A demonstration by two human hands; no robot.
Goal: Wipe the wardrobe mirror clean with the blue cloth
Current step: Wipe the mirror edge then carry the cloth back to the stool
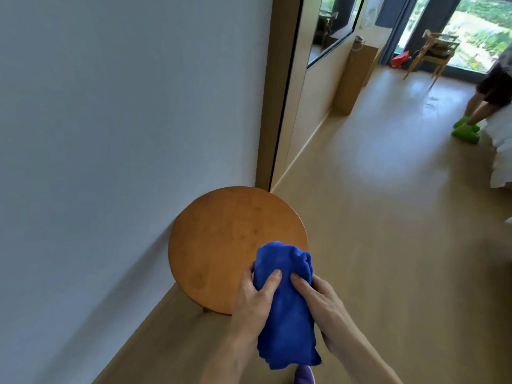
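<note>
Step in hand: preparing the blue cloth (285, 303), wiping not yet begun. The cloth is bunched and held in the air over the near edge of the round wooden stool (235, 245), between both hands. Left hand (253, 297): fingers clamped on the cloth's left side, thumb pressed on its front. Right hand (321, 303): fingers clamped on the right side, thumb likewise on the front. The lower end hangs loose below the grip.

Wardrobe mirror (321, 87): beyond the stool, past the wooden frame edge, seen at a steep angle. The cloth is well apart from it.

Judgement: next move calls for stepping past the stool, facing the glass, and laying a flat pad of cloth against it under one hand.
</note>
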